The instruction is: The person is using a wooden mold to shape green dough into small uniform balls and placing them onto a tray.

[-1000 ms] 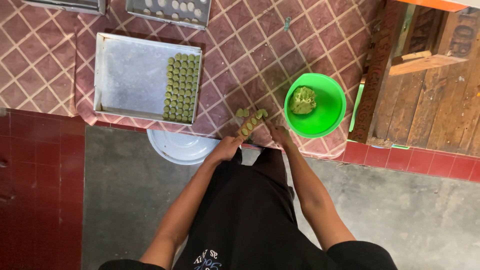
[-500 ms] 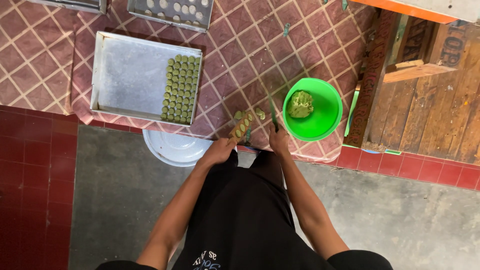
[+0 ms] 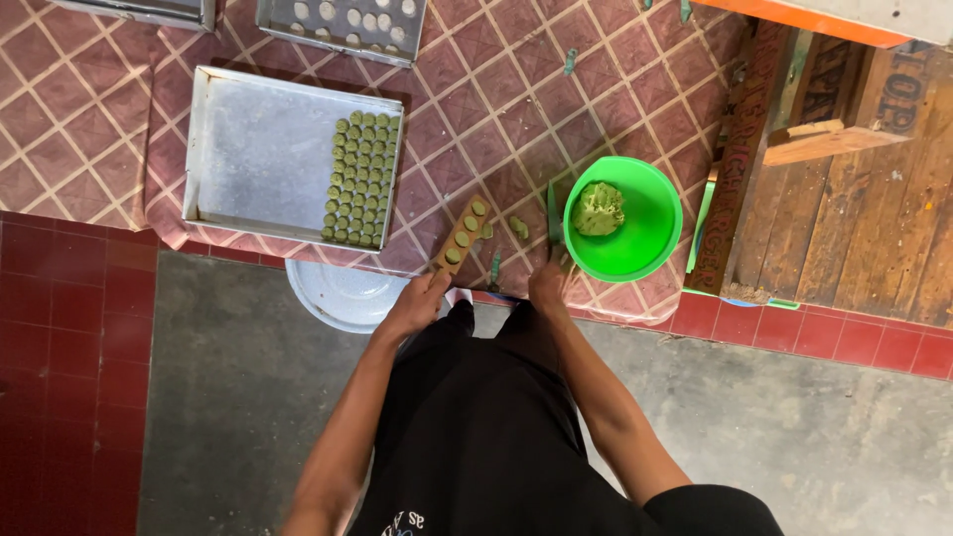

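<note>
We stand at a tabletop (image 3: 615,79) covered in a maroon diamond-patterned cloth, with a large metal baking tray (image 3: 258,149) to our left holding neat columns of small green dough rounds (image 3: 360,179) along its right side. To our right sits a bright green bowl (image 3: 650,238) with a lump of green dough (image 3: 598,208) in it. Between the two lies the wooden mould (image 3: 461,236), a narrow strip with filled green cavities, its long axis running diagonally from near our left hand up and away to the right. Our left hand (image 3: 417,303) is at its near end, fingers curled on it as far as we can tell. Our right hand (image 3: 547,283) is beside the bowl, gripping a thin green blade (image 3: 552,213) that points away from us, just right of the mould.
</note>
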